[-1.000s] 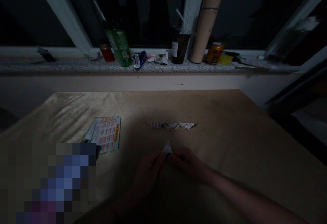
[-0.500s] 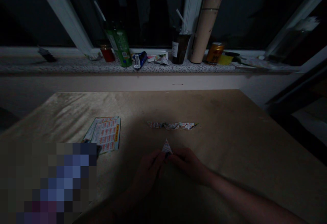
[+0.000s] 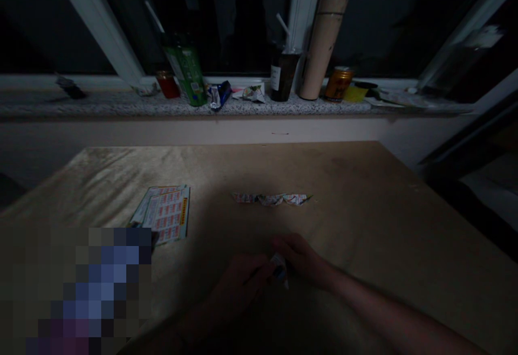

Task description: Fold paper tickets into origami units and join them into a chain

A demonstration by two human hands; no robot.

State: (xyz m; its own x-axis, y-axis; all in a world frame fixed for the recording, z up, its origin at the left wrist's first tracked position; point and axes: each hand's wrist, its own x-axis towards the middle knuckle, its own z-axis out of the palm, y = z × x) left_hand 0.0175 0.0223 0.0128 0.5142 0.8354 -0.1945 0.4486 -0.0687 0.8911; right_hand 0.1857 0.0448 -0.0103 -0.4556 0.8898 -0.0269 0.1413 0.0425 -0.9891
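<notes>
Low in the middle of the head view, a small folded piece of printed paper [image 3: 279, 267] is between my two hands, its pointed end tilted down toward me. My left hand [image 3: 245, 279] pinches it from the left side. At its upper right edge, my right hand [image 3: 300, 258] is closed with bent fingers on the paper; dim light blurs the exact contact. A little beyond the hands lies a row of folded printed paper pieces [image 3: 272, 199], flat on the table. To the left, several printed sheets [image 3: 170, 213] with red text blocks overlap.
The brown table [image 3: 364, 198] reaches a stone windowsill [image 3: 243, 108]. On the sill stand a green bottle [image 3: 189, 74], a cup with a straw [image 3: 283, 77], a tall pink flask [image 3: 324, 47] and an orange can [image 3: 339, 84]. A blurred patch [image 3: 93, 290] covers the lower left.
The folded paper has turned from pointing away to pointing toward me and moved slightly right. My left hand has shifted right with it. The row of paper pieces stays put.
</notes>
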